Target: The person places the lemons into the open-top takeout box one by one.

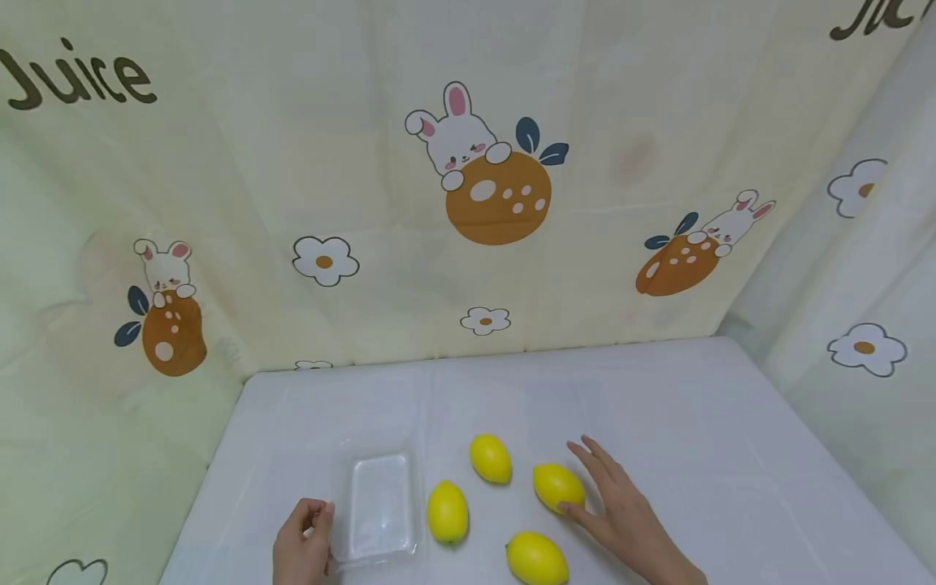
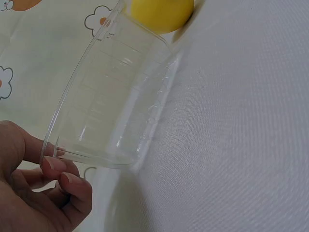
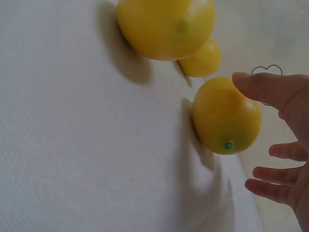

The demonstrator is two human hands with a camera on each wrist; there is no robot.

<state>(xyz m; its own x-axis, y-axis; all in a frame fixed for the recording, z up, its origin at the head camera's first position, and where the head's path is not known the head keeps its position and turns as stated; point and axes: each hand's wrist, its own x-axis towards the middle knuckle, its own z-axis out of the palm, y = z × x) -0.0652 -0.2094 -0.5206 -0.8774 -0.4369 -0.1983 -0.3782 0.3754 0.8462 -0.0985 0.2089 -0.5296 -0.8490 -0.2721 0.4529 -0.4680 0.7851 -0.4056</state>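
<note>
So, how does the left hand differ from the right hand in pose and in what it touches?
The left hand has curled fingers and pinches the rim of the clear container; the right hand is spread open. The left hand keeps a grip, whereas the right hand only touches a lemon with its thumb. Both are bare and low over the white table.

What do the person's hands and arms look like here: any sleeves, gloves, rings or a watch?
Both the left hand and the right hand are bare, with no gloves and no rings visible. The nails are short and look unpainted. No sleeve, watch or bracelet shows on the right forearm as far as the frame reaches; the left wrist is cut off at the picture's edge.
</note>
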